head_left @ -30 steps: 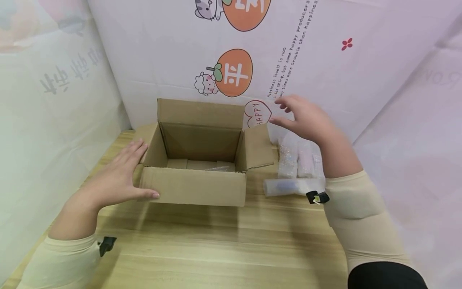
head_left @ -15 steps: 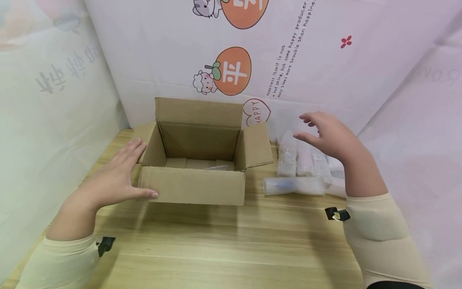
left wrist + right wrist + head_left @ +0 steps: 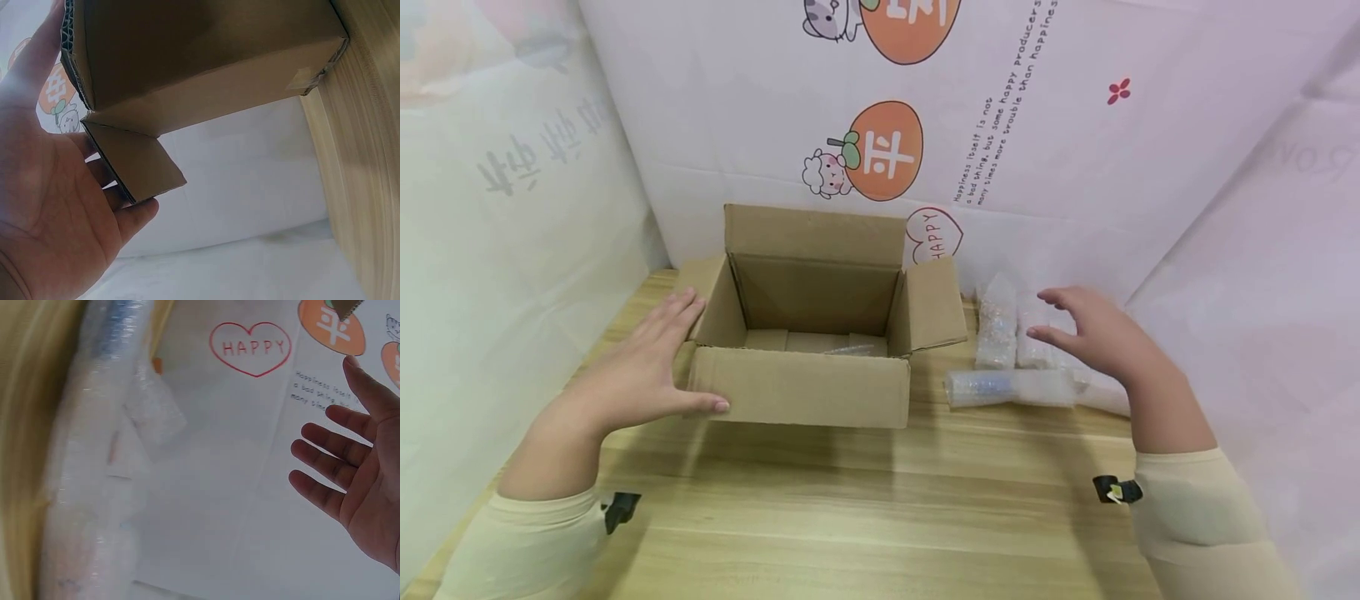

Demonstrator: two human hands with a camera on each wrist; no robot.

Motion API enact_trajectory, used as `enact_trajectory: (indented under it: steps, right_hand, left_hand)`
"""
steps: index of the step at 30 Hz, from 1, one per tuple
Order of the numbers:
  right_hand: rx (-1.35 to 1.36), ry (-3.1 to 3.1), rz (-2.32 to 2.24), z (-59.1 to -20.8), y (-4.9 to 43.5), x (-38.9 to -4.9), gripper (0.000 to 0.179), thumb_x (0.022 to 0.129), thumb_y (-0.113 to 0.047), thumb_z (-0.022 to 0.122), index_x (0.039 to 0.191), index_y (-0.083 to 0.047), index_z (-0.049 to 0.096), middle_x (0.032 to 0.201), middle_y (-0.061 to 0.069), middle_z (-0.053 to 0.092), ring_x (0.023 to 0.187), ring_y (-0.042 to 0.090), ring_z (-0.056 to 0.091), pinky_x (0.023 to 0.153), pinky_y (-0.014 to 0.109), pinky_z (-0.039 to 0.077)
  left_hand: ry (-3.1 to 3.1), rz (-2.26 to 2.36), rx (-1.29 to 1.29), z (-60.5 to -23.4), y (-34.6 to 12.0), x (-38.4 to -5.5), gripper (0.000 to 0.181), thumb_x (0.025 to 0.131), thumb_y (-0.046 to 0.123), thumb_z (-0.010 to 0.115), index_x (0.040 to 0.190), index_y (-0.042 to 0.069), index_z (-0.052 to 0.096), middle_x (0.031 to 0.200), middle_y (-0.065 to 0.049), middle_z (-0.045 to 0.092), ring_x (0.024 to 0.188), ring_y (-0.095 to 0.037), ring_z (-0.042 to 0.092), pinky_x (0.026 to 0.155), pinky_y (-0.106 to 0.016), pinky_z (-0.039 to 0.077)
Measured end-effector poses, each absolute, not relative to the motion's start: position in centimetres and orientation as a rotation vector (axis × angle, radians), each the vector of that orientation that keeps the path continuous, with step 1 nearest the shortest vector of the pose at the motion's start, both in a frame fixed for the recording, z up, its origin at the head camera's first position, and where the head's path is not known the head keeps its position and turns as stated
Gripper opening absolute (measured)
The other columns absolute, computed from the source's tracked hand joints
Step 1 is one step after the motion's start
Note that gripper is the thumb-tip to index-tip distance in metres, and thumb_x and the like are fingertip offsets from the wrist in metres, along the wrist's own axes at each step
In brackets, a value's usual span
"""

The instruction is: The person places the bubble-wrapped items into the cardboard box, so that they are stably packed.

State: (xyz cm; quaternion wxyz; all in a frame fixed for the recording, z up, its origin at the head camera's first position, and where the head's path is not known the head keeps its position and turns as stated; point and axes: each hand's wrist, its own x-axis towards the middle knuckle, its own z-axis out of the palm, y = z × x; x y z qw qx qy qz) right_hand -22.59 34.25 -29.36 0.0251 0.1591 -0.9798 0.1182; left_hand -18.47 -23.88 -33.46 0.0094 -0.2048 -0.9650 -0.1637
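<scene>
An open cardboard box (image 3: 801, 387) stands on the table, its flaps folded outward. My left hand (image 3: 632, 367) rests at its left front corner, thumb along the front flap and spread fingers at the left flap. In the left wrist view the fingers pass behind the small side flap (image 3: 134, 159). My right hand (image 3: 1097, 337) hovers over several bubble-wrapped bundles (image 3: 997, 325), fingers apart and holding nothing. Across their front lies another wrapped roll (image 3: 1011, 388) with something blue inside. The wrapping hides what the bundles contain.
A small clear plastic piece (image 3: 853, 350) lies inside the box, partly hidden by the front wall. Printed white sheets (image 3: 760, 125) enclose the wooden table (image 3: 820, 517) at the back and sides.
My right hand has moved from beside the box's right flap toward the right and down, over the wrapped bundles. The left hand and the box have stayed in place.
</scene>
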Motion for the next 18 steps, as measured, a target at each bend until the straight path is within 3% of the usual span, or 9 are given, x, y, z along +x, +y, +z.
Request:
enact_trajectory:
  steps: [18]
  right_hand:
    - [0.465,-3.156,0.390,-37.1,36.3,-21.6,0.078,0.089,-0.055,0.064,0.145,-0.003,0.044,0.146,0.025,0.045,0.137,0.047,0.035,0.110,0.064,0.030]
  left_hand:
    - [-3.020,-0.503,-0.640,-33.5,-23.9,-18.4,0.131,0.066,0.083,0.065,0.159,0.019,-0.003,0.166,-0.002,-0.007,0.153,-0.029,-0.003,0.122,-0.057,0.011]
